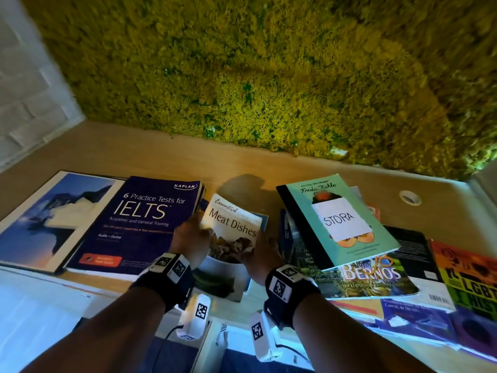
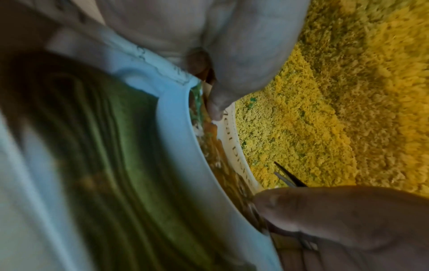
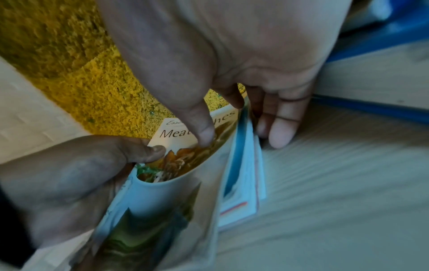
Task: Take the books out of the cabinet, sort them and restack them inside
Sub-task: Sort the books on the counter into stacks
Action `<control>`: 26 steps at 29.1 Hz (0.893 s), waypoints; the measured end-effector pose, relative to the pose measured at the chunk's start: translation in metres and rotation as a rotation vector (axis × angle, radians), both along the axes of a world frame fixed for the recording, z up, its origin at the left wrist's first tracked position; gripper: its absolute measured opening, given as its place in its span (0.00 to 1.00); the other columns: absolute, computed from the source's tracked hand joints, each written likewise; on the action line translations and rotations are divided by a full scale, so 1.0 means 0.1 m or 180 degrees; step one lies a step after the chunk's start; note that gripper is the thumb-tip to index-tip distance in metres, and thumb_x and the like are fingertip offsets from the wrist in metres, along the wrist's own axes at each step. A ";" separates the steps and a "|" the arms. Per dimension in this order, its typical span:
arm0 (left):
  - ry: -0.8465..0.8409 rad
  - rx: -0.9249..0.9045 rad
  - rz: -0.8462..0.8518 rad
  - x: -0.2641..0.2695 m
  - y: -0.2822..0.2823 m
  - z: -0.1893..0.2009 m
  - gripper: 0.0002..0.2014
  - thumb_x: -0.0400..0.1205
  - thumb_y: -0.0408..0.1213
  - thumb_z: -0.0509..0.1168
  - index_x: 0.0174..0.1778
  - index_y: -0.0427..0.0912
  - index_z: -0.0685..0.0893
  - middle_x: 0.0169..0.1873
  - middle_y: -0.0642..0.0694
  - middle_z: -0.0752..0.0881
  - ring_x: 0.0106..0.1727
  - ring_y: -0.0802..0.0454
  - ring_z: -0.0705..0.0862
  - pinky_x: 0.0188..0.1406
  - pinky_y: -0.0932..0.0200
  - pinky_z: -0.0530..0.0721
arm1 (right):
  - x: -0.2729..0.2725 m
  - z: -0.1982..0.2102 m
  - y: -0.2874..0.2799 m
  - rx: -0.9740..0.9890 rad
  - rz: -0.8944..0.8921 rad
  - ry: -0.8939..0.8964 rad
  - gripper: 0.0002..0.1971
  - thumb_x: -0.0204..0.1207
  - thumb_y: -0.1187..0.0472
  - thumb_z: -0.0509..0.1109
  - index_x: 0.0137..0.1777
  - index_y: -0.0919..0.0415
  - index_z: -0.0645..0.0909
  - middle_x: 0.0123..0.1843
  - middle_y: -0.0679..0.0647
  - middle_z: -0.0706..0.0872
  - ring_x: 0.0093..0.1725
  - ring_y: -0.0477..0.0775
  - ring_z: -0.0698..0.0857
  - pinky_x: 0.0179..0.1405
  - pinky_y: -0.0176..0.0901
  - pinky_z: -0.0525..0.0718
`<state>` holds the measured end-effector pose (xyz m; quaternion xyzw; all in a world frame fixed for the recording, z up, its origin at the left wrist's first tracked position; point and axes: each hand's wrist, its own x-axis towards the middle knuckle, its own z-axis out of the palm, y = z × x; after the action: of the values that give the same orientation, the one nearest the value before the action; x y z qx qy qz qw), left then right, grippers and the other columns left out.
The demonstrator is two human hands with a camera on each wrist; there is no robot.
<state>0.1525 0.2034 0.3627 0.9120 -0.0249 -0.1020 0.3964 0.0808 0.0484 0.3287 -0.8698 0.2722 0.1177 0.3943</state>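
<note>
Glossy paperback "Essential Meat Dishes" [image 1: 233,227], pinched by my left hand [image 1: 191,239] and right hand [image 1: 262,254], thumbs on its cover. Left of it: navy Kaplan "6 Practice Tests for IELTS" [image 1: 139,224], flat on the wooden surface [image 1: 172,160].

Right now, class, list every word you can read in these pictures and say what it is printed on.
"KAPLAN", "6 Practice Tests for IELTS", "Academic and General Training": purple book.
"Essential", "Meat Dishes": booklet gripped by left hand and right hand.
"Frida Kahlo": green book.
"STORA": white paper label on it.
"BERNOS": book underneath.
"LGBT": striped book.
Smaller print: unreadable.
</note>
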 end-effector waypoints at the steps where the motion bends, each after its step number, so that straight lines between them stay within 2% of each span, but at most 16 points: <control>1: -0.0041 -0.0052 -0.0001 0.00 0.01 -0.03 0.15 0.85 0.35 0.63 0.67 0.50 0.79 0.59 0.46 0.87 0.47 0.50 0.86 0.34 0.66 0.80 | -0.01 0.03 -0.03 0.0052 0.0003 -0.0086 0.36 0.71 0.44 0.72 0.79 0.48 0.65 0.73 0.58 0.74 0.73 0.65 0.76 0.74 0.61 0.78; 4: -0.0087 -0.0819 0.0230 -0.01 0.10 0.06 0.12 0.85 0.32 0.62 0.56 0.53 0.84 0.53 0.48 0.89 0.45 0.50 0.87 0.35 0.60 0.80 | -0.03 0.10 -0.05 0.0146 0.0043 -0.0339 0.19 0.72 0.45 0.73 0.57 0.54 0.78 0.59 0.58 0.82 0.58 0.63 0.84 0.56 0.52 0.85; 5: -0.0105 -0.1100 0.0195 0.02 0.17 0.08 0.12 0.85 0.29 0.62 0.53 0.52 0.85 0.52 0.45 0.90 0.46 0.50 0.89 0.36 0.58 0.82 | -0.02 0.12 -0.03 0.0092 0.0024 -0.0427 0.20 0.71 0.41 0.71 0.55 0.54 0.78 0.58 0.57 0.81 0.57 0.63 0.84 0.55 0.54 0.86; 7: -0.0260 -0.1551 -0.0198 0.10 0.37 0.15 0.06 0.85 0.23 0.62 0.54 0.30 0.82 0.49 0.42 0.91 0.43 0.57 0.91 0.37 0.60 0.88 | 0.04 0.18 0.06 0.0091 0.0054 -0.0517 0.31 0.66 0.34 0.65 0.63 0.52 0.79 0.64 0.57 0.81 0.61 0.63 0.85 0.60 0.59 0.86; 8: -0.0331 -0.1650 -0.0378 0.18 0.47 0.21 0.09 0.85 0.21 0.62 0.59 0.21 0.78 0.46 0.45 0.92 0.43 0.59 0.91 0.38 0.64 0.89 | 0.08 0.24 0.13 0.0216 0.0156 -0.0546 0.35 0.65 0.35 0.64 0.70 0.52 0.77 0.67 0.57 0.82 0.63 0.63 0.85 0.61 0.60 0.86; 10: -0.0045 -0.1172 -0.0112 0.33 0.68 0.41 0.15 0.85 0.21 0.62 0.68 0.20 0.77 0.41 0.47 0.90 0.47 0.49 0.88 0.39 0.61 0.85 | 0.17 0.43 0.27 0.0825 0.0212 -0.0422 0.36 0.68 0.43 0.68 0.77 0.54 0.72 0.65 0.58 0.84 0.55 0.62 0.89 0.54 0.57 0.88; 12: 0.0031 -0.0641 0.0050 0.50 0.89 0.50 0.14 0.86 0.24 0.63 0.67 0.27 0.81 0.52 0.38 0.89 0.53 0.41 0.86 0.45 0.55 0.81 | 0.25 0.59 0.40 0.1089 0.0426 -0.0294 0.22 0.77 0.55 0.70 0.71 0.54 0.75 0.55 0.57 0.85 0.43 0.60 0.88 0.44 0.53 0.90; 13: -0.0063 -0.0241 0.0036 0.60 1.01 0.47 0.14 0.86 0.26 0.64 0.67 0.30 0.83 0.59 0.35 0.88 0.57 0.38 0.86 0.51 0.52 0.81 | 0.29 0.60 0.47 0.1038 0.0536 -0.0275 0.15 0.80 0.59 0.68 0.66 0.52 0.76 0.52 0.56 0.85 0.42 0.59 0.88 0.46 0.55 0.91; 15: -0.0046 0.0287 0.0190 0.69 1.19 0.43 0.16 0.85 0.29 0.66 0.69 0.30 0.82 0.66 0.31 0.85 0.65 0.32 0.84 0.61 0.47 0.79 | 0.31 0.61 0.60 0.0961 0.0633 -0.0274 0.09 0.79 0.57 0.68 0.57 0.48 0.75 0.50 0.55 0.86 0.44 0.59 0.86 0.54 0.60 0.91; 19: 0.0408 0.0854 0.0458 0.71 1.34 0.28 0.18 0.82 0.33 0.72 0.67 0.34 0.78 0.54 0.27 0.83 0.66 0.25 0.79 0.51 0.57 0.80 | 0.29 0.44 0.52 0.0887 0.0622 -0.0125 0.14 0.68 0.45 0.70 0.55 0.40 0.79 0.61 0.57 0.90 0.54 0.62 0.90 0.60 0.62 0.89; 20: 0.0400 0.1126 0.0571 0.67 1.33 0.27 0.23 0.81 0.41 0.74 0.68 0.35 0.77 0.57 0.26 0.80 0.66 0.24 0.77 0.55 0.52 0.80 | 0.29 0.40 0.44 0.0839 0.0622 -0.0106 0.15 0.68 0.45 0.70 0.56 0.40 0.80 0.62 0.57 0.90 0.58 0.63 0.90 0.61 0.61 0.88; 21: 0.0341 0.1351 0.0786 0.63 1.30 0.26 0.32 0.76 0.55 0.75 0.68 0.37 0.77 0.59 0.25 0.77 0.64 0.23 0.77 0.59 0.44 0.80 | 0.24 0.48 0.39 0.0797 0.0592 -0.0110 0.15 0.69 0.46 0.70 0.56 0.41 0.80 0.61 0.57 0.90 0.59 0.64 0.89 0.60 0.60 0.88; 22: 0.0224 0.1538 0.0971 0.62 1.28 0.21 0.42 0.68 0.72 0.71 0.65 0.39 0.78 0.59 0.25 0.74 0.61 0.23 0.77 0.61 0.37 0.80 | 0.19 0.56 0.31 0.0793 0.0582 -0.0159 0.13 0.70 0.48 0.69 0.55 0.43 0.79 0.58 0.57 0.90 0.56 0.63 0.90 0.57 0.56 0.89; 23: 0.0054 0.1592 0.1006 0.61 1.22 0.15 0.50 0.61 0.82 0.62 0.64 0.41 0.79 0.59 0.24 0.75 0.59 0.22 0.78 0.61 0.32 0.80 | 0.17 0.61 0.20 0.0809 0.0534 -0.0237 0.10 0.72 0.50 0.69 0.53 0.46 0.80 0.52 0.56 0.90 0.49 0.61 0.90 0.48 0.49 0.89; 24: -0.0178 0.1496 0.0839 0.61 1.12 0.08 0.49 0.62 0.80 0.57 0.66 0.43 0.80 0.61 0.25 0.77 0.60 0.22 0.79 0.61 0.30 0.80 | 0.12 0.70 0.10 0.0902 0.0417 -0.0404 0.07 0.73 0.53 0.69 0.49 0.49 0.80 0.45 0.55 0.87 0.39 0.56 0.88 0.36 0.40 0.85; 26: -0.0687 0.0832 0.0330 0.43 0.74 0.11 0.36 0.70 0.61 0.62 0.71 0.43 0.82 0.64 0.30 0.82 0.63 0.26 0.82 0.62 0.32 0.82 | 0.06 0.85 -0.25 0.0840 0.0282 -0.0638 0.02 0.76 0.58 0.70 0.44 0.51 0.80 0.38 0.52 0.83 0.29 0.48 0.81 0.24 0.33 0.76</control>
<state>0.1960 0.2776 0.3733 0.9615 -0.0067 0.0148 0.2742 0.0871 0.0239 0.4142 -0.8290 0.1751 0.0823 0.5247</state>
